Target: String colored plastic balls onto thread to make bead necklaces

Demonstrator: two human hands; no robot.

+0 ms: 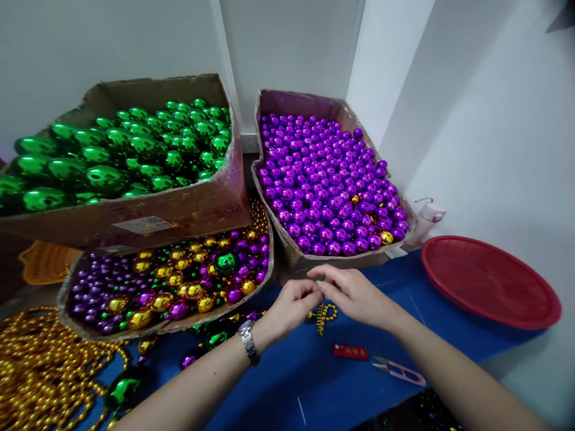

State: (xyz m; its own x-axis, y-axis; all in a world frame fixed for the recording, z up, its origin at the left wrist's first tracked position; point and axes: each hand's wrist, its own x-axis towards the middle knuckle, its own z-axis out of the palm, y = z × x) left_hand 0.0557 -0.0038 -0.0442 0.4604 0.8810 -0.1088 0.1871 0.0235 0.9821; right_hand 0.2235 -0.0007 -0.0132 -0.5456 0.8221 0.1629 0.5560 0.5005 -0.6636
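Where the blue table (pixel 341 389) runs up against the cardboard boxes, the left hand (pixel 291 305) and the right hand (pixel 354 293) meet fingertip to fingertip, both closed in a pinch on the top of a short strand of gold beads (pixel 324 315) that dangles from between them, its lower end on or just above the blue surface. A wristwatch (pixel 248 341) sits on the left wrist. Just behind the hands stands the box of purple balls (pixel 330 185), to its left a shallow box of mixed purple and gold balls (pixel 171 284), and stacked over that a box of green balls (pixel 121 149). A heap of gold bead chain (pixel 40 371) lies at the table's left edge, a red tray (pixel 489 281) at the right edge, and a small red lighter (pixel 350 352) and pink thread snips (pixel 399 371) near the front edge. The grip looks slight, so the strand could slip free and roll among the loose balls (pixel 215 338) on the table; a forearm sweeping back could also knock the snips off the front edge, and the overhanging green box looks liable to tip if jostled.
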